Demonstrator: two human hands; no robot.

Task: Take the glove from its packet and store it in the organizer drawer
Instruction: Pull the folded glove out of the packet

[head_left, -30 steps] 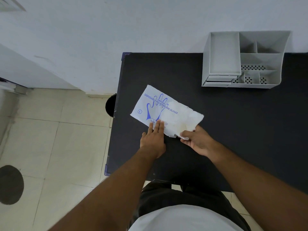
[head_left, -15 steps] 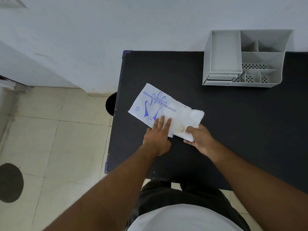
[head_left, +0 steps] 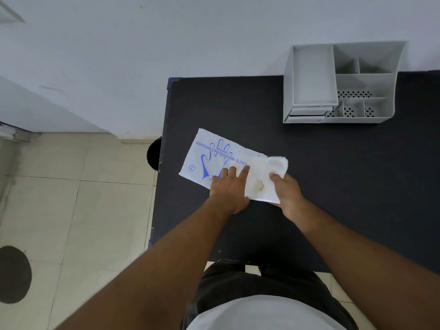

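A white glove packet [head_left: 214,156] with blue print lies flat near the left edge of the black table [head_left: 333,175]. My left hand [head_left: 228,189] presses flat on its near side, fingers spread. At the packet's right end, thin translucent glove material [head_left: 264,177] bulges out of the opening. My right hand [head_left: 285,191] pinches that material at its near right corner. The grey organizer [head_left: 342,84] stands at the back of the table against the wall, and its small drawer [head_left: 307,111] at the lower left front looks closed.
The table's left edge [head_left: 159,186] drops to a tiled floor [head_left: 71,198]. A white wall [head_left: 166,44] runs behind the table. A dark round object [head_left: 154,153] sits just off the left edge. Bare black surface stretches right of the packet and toward the organizer.
My right hand has slid up along the packet's open end and more glove material has puffed out there. My left hand has shifted slightly further onto the packet.
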